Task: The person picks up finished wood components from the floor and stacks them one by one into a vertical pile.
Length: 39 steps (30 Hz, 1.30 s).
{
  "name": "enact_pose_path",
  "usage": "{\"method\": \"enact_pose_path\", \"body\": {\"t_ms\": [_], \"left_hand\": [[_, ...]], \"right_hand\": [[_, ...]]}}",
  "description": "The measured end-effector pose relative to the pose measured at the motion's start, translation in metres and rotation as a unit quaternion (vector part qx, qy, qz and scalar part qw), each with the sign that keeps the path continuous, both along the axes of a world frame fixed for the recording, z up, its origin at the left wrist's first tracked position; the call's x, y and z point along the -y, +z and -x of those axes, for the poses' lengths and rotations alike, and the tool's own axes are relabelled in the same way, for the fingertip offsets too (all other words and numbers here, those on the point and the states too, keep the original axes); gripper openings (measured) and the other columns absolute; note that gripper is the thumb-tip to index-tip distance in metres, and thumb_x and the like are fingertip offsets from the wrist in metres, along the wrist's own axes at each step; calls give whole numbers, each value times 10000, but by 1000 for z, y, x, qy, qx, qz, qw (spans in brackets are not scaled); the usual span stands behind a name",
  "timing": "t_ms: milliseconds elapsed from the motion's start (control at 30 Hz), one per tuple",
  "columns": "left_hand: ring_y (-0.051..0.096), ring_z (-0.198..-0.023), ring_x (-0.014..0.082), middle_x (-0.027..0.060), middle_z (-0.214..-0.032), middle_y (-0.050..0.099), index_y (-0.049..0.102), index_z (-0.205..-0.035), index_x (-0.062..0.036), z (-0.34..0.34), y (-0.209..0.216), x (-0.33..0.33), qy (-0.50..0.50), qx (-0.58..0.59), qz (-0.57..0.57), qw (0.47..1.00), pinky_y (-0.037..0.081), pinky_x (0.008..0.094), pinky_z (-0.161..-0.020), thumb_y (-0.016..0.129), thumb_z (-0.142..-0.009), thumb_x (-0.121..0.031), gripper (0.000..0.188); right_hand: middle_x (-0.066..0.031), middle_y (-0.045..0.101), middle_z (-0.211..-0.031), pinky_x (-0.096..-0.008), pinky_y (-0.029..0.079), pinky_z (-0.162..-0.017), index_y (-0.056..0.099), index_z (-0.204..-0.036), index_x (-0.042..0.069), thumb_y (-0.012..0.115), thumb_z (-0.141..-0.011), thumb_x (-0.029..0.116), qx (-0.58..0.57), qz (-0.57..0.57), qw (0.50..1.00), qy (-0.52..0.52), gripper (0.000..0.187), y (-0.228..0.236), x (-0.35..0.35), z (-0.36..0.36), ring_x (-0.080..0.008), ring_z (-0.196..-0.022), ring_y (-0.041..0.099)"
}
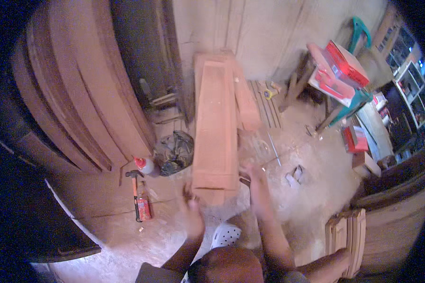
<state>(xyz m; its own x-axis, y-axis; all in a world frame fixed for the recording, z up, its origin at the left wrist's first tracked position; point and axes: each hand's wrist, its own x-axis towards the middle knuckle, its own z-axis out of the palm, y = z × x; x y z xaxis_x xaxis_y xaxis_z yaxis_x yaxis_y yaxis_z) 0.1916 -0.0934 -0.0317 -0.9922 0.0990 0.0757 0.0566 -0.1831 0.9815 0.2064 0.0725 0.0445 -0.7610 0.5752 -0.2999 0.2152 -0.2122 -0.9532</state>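
Note:
A long reddish-brown wooden panel with a raised border stands out in front of me, its near end close to my hands. Beside its near left corner is my left hand, its fingers smeared by motion. My right hand is by the near right corner, blurred too; a small dark thing shows at its fingers. Whether either hand touches the panel I cannot tell. Another wooden piece lies along the panel's right side.
Left lie a hammer, a red-labelled bottle, a white red-capped bottle and a black plastic bag. Right are a thin rod, a tape measure, a red box and wooden pieces with a bare limb against them.

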Motion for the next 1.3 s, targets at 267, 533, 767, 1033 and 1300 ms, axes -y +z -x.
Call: {"method": "enact_pose_path", "body": {"t_ms": [267,533,767,1033,1300], "left_hand": [[376,-1285,234,134,-1372,433,371,-1365,-24,17,-12,32,-172,209,-224,936,247,392,-1079,309,-931,-604,727],[452,-1176,251,148,-1324,469,396,-1323,14,125,-4,17,-128,219,-122,960,345,401,-990,368,-869,-684,833],[448,-1203,301,206,-1329,448,317,-1354,93,164,-13,-28,-259,303,-153,905,343,401,-1012,405,-806,-751,1010],[499,-1134,243,144,-1246,528,419,-1307,39,110,25,-88,-276,239,-136,921,369,363,-997,531,-864,-578,768],[555,-1075,267,144,-1177,555,446,-1256,39,79,19,-86,-229,280,-201,910,444,367,-969,643,-840,-273,556]], "right_hand": [[-119,515,-1264,-365,425,-932,413,-1337,59,557,-851,547,-33,274,956,103,703,-35,-9,21,-225,-1129,522],[-131,546,-1237,-382,427,-956,444,-1291,24,598,-823,453,-29,264,953,149,654,-11,-17,14,-232,-1138,530],[-137,582,-1174,-385,455,-915,483,-1241,5,621,-806,419,-34,206,962,178,617,-21,-33,-22,-225,-1055,576],[-120,583,-1161,-332,451,-903,473,-1256,-39,624,-830,375,5,127,970,210,613,-29,-73,-67,-193,-1038,572],[-142,543,-1237,-338,400,-970,404,-1310,-71,635,-824,420,-32,-17,953,299,728,-21,-79,-86,-217,-1139,505]]}}
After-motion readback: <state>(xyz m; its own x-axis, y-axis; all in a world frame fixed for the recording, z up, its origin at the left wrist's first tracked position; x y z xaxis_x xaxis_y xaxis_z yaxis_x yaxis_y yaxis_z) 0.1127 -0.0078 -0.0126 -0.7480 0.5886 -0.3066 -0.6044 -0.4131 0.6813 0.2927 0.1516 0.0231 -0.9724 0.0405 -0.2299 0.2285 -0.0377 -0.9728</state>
